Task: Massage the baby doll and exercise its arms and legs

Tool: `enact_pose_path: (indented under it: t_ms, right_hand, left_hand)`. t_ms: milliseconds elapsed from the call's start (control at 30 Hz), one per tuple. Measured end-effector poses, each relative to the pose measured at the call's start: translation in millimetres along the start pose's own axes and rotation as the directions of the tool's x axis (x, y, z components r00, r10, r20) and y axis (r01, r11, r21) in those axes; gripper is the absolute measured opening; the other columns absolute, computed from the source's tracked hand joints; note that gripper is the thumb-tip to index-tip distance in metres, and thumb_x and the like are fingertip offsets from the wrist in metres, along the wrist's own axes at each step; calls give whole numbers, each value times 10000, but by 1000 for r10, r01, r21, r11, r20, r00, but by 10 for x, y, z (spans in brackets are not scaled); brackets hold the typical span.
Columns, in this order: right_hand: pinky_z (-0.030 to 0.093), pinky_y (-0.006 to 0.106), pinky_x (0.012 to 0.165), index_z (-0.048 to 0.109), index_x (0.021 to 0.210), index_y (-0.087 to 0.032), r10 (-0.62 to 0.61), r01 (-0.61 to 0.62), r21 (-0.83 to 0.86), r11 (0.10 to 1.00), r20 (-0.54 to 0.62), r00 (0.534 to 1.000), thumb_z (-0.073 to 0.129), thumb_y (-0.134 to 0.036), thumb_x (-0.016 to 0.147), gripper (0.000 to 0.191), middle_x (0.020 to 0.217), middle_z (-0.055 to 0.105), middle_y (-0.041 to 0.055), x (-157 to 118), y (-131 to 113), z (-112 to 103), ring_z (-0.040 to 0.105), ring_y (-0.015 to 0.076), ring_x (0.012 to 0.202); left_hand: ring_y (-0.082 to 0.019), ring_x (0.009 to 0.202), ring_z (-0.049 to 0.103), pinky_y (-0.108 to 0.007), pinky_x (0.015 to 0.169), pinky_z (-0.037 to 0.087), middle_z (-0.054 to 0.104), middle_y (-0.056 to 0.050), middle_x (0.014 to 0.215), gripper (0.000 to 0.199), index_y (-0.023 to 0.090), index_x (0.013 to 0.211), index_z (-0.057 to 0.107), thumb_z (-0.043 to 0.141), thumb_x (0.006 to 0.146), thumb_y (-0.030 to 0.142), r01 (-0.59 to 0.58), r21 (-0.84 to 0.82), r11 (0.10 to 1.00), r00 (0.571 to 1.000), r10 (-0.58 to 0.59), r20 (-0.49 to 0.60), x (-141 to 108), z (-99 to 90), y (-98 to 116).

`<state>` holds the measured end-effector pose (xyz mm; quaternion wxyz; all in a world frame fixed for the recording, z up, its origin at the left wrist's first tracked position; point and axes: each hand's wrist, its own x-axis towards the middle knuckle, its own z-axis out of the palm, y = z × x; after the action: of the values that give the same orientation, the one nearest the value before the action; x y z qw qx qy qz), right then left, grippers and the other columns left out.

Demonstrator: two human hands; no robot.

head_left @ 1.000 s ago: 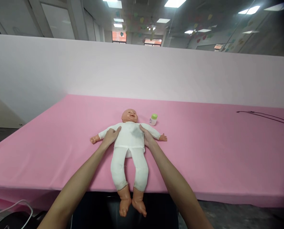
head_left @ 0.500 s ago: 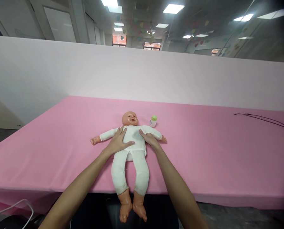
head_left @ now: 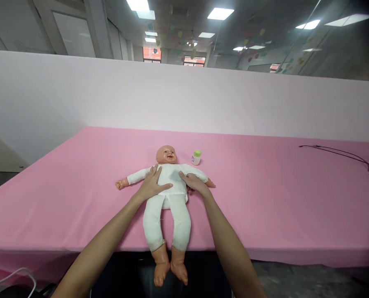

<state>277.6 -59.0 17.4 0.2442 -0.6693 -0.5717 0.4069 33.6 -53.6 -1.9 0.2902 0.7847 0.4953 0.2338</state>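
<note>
A baby doll (head_left: 171, 182) in a white cloth suit lies face up, head away from me, its feet hanging over the near table edge. My left hand (head_left: 153, 185) rests flat on the left part of its torso, fingers spread and thumb stretched across the belly. At the right side of the chest is my right hand (head_left: 195, 182), its thumb lying on the cloth. The other fingers of that hand curl down at the doll's side, partly hidden. A small clear jar with a green lid (head_left: 196, 157) stands right of the doll's head.
Pink cloth (head_left: 259, 198) covers the table, and a white partition wall (head_left: 203, 99) rises behind it. A thin black cable (head_left: 342, 153) lies on the right side. At the lower left hangs a white cable (head_left: 29, 273). Glass and ceiling lights show above the wall.
The view has shifted slightly. The fingers of my right hand have curled in more, while its thumb stays on the doll's chest. My left hand lies in the same place.
</note>
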Motion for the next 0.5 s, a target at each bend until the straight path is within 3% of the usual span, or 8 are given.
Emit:
enact_pose_path:
  t_ms: [167, 267, 400, 500]
  right_hand:
    - [439, 280, 456, 506, 702, -248, 96, -94, -26, 995, 92, 991, 576, -758, 930, 564, 462, 622, 41, -88, -43, -80, 575, 192, 380]
    - [445, 295, 555, 504, 611, -241, -13, 9, -168, 986, -25, 1000, 555, -646, 992, 559, 495, 623, 45, -217, -95, -135, 588, 188, 444]
    - [372, 300, 611, 502, 599, -237, -205, 107, -337, 935, -268, 941, 553, -540, 1005, 510, 590, 625, 31, -284, -128, -105, 567, 190, 567]
    - [337, 286, 623, 522, 654, -227, -214, 134, -383, 914, -176, 961, 546, -481, 1012, 440, 694, 655, 29, -253, -88, -44, 565, 188, 656]
  left_hand:
    - [-380, 1625, -3, -562, 1297, 103, 66, -161, 1763, 1137, 178, 1675, 241, 567, 830, 865, -14, 16, 1000, 1000, 14, -15, 16, 27, -21]
    - [-384, 1624, 10, -562, 1295, 119, 86, -167, 1761, 1129, 180, 1669, 257, 572, 828, 863, -16, 20, 1000, 999, 17, -29, 26, 33, -19]
    - [-379, 1625, -2, -550, 1298, 105, 76, -174, 1761, 1138, 152, 1672, 243, 585, 834, 843, -8, 20, 1000, 1000, 9, -22, 66, 49, -41]
    - [-374, 1627, 15, -538, 1301, 104, 78, -192, 1757, 1137, 112, 1667, 240, 612, 844, 804, 1, 38, 999, 1000, -1, -22, 86, 58, -69]
